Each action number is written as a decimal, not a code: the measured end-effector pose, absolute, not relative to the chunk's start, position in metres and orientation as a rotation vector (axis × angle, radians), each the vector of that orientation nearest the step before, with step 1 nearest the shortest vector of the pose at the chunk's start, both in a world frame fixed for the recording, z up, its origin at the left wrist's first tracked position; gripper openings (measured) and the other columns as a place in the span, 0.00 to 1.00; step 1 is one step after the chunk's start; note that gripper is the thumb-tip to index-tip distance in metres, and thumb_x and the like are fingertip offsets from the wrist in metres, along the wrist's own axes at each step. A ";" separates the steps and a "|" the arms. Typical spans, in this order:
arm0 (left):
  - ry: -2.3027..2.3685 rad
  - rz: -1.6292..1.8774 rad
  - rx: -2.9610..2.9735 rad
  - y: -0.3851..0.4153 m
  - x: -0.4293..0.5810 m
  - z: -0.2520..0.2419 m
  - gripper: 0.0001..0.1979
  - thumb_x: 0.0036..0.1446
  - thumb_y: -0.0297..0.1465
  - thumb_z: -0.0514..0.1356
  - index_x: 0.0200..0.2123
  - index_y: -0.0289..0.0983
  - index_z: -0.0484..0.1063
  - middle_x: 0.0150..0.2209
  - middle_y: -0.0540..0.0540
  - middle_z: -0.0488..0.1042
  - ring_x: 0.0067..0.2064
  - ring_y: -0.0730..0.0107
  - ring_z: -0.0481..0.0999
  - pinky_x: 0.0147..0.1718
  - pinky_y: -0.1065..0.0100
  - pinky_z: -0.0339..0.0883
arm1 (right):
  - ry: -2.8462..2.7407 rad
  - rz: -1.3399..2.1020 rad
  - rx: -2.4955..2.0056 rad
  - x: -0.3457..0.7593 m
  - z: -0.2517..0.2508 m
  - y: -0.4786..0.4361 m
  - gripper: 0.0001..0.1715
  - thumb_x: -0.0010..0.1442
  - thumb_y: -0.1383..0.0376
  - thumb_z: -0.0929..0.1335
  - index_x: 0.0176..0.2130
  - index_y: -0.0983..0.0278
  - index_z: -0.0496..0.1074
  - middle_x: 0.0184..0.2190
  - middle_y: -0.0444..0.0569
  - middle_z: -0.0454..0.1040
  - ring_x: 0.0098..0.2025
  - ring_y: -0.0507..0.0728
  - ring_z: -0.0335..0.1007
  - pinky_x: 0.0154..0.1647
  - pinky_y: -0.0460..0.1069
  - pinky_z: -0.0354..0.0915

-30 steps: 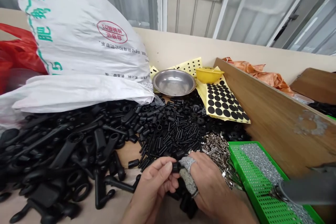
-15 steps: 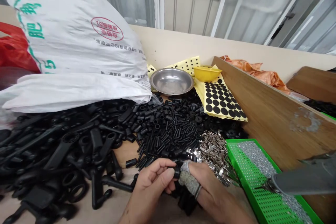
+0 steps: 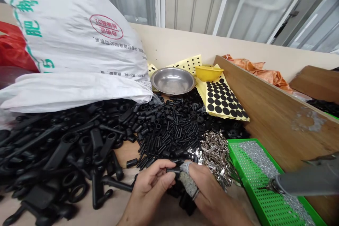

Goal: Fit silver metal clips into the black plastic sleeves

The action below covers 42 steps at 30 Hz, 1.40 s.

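My left hand (image 3: 149,192) and my right hand (image 3: 212,197) meet low in the middle of the view, both pinched on one small black plastic part (image 3: 173,171). A grey fabric finger cot (image 3: 188,180) covers my right index finger. More black pieces (image 3: 185,201) lie under the hands. Just beyond them are a heap of small black ribbed parts (image 3: 174,134) and a pile of shiny metal clips (image 3: 215,155).
Long black plastic handles (image 3: 66,148) cover the left of the table below a big white printed sack (image 3: 71,49). Behind stand a steel bowl (image 3: 173,80), a yellow cup (image 3: 208,73) and yellow sheets of black dots (image 3: 225,100). A green perforated tray (image 3: 265,183) and a wooden divider (image 3: 278,113) lie right, a grey tool (image 3: 304,183) over the tray.
The hands have turned the small black part slightly between the fingers and sit a little lower in view; the camera has shifted a bit right. Nothing else moved.
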State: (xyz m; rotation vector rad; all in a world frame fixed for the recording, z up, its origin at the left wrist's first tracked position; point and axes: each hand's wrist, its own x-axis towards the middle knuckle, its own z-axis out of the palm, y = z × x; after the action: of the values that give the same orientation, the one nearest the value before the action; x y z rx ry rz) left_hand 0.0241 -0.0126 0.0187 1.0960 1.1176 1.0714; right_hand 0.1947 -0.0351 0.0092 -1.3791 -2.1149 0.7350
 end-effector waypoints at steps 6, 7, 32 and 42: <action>1.129 1.097 1.153 -0.010 0.019 0.011 0.07 0.46 0.34 0.65 0.30 0.39 0.77 0.20 0.50 0.72 0.24 0.69 0.71 0.24 0.74 0.64 | -2.174 0.787 -1.347 0.195 0.008 -0.036 0.14 0.58 0.72 0.57 0.43 0.61 0.62 0.47 0.51 0.67 0.48 0.58 0.63 0.48 0.51 0.59; 1.117 1.066 1.187 -0.009 0.017 0.009 0.07 0.47 0.34 0.64 0.31 0.39 0.77 0.21 0.50 0.73 0.25 0.68 0.71 0.24 0.74 0.64 | -2.174 0.800 -1.357 0.194 0.007 -0.034 0.12 0.59 0.72 0.57 0.41 0.60 0.62 0.44 0.50 0.68 0.46 0.58 0.63 0.46 0.51 0.60; 1.297 1.255 1.109 0.015 -0.042 0.019 0.05 0.44 0.28 0.66 0.28 0.37 0.75 0.24 0.51 0.74 0.27 0.72 0.71 0.27 0.76 0.63 | -2.469 0.267 -1.315 0.147 0.046 0.008 0.09 0.57 0.74 0.59 0.35 0.65 0.65 0.34 0.51 0.66 0.37 0.58 0.60 0.37 0.52 0.61; 1.560 1.335 1.322 0.022 -0.084 0.011 0.07 0.44 0.30 0.65 0.30 0.38 0.74 0.22 0.54 0.70 0.24 0.73 0.67 0.24 0.76 0.60 | -2.852 0.027 -1.114 0.070 0.009 0.049 0.08 0.50 0.70 0.67 0.34 0.67 0.71 0.37 0.56 0.67 0.44 0.63 0.56 0.40 0.58 0.60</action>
State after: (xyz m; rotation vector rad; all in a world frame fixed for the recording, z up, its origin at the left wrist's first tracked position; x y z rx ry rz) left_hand -0.0836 0.0217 0.0109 1.3220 1.5605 1.3346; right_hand 0.0695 0.0487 0.0094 -1.1141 -2.8516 0.0267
